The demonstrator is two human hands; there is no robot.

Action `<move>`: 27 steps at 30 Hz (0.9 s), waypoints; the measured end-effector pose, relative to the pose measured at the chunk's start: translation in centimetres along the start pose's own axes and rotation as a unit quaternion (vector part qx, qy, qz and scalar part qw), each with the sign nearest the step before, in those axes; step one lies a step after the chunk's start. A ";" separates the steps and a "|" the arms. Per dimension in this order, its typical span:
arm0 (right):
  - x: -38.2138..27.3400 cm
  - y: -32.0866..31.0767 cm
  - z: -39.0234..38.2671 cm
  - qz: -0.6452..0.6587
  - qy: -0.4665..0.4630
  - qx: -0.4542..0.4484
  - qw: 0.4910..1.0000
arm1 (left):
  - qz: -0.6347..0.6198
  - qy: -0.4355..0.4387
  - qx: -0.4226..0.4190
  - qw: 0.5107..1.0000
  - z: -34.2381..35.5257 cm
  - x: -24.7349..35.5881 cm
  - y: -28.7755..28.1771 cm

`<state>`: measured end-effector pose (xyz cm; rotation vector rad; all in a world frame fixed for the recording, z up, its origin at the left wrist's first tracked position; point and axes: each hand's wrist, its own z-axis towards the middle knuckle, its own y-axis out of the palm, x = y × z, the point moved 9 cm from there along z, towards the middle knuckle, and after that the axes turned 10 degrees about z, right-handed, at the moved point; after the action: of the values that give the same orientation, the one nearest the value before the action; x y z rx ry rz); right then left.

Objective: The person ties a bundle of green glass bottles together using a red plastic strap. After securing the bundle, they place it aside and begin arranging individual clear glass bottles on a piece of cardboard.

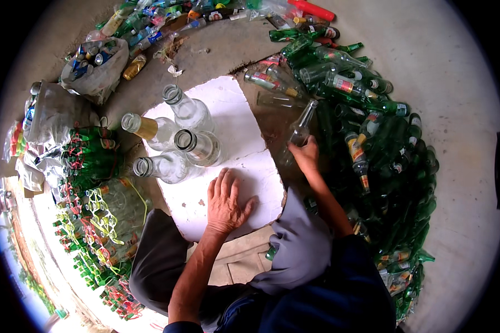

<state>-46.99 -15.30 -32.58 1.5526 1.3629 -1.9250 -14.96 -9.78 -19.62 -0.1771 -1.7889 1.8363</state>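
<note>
My left hand (226, 201) lies flat on a white board (244, 144), palm down with its fingers spread. Several large clear glass bottles stand on the board just beyond it: one with a dark rim (200, 147), one with a tan band round its neck (156, 132), one at the back (190, 111) and one at the near left (169, 166). Off the board's right edge, my right hand (305, 154) grips a clear glass bottle (301, 125) low on its body. That bottle's neck points up and away; its lower end is partly hidden by the hand.
A big heap of green bottles (389, 155) fills the right side, with labelled clear bottles (269, 81) at its near edge. Bundled bottles tied with string (94, 150) stand at left. A sack of cans (97, 64) and loose plastic bottles (150, 39) lie at the back.
</note>
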 end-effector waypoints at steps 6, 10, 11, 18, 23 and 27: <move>-8.0 -2.1 -0.2 0.040 -0.119 0.028 0.992 | -0.004 0.004 0.010 1.000 -0.2 0.0 0.1; -11.1 -2.1 -0.1 0.080 -0.127 0.009 0.989 | -0.011 0.002 -0.003 1.000 0.0 0.0 0.0; -12.0 -2.2 -0.3 0.090 -0.127 0.003 0.988 | -0.012 0.004 0.001 1.000 0.0 0.0 0.0; -19.8 -2.3 -2.3 0.154 -0.220 -0.059 0.962 | -0.012 -0.001 -0.005 1.000 0.0 -0.1 -0.3; -23.2 -0.6 -3.7 0.213 -0.238 -0.109 0.941 | -0.011 0.003 0.005 1.000 -0.2 -0.3 -0.2; -24.6 1.4 -4.3 0.222 -0.235 -0.148 0.935 | -0.008 0.004 0.001 1.000 -0.2 -0.2 -0.2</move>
<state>-34.64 -19.99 -11.39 1.0486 0.9407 -1.5809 -14.64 -9.76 -19.55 -0.1693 -1.7784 1.8241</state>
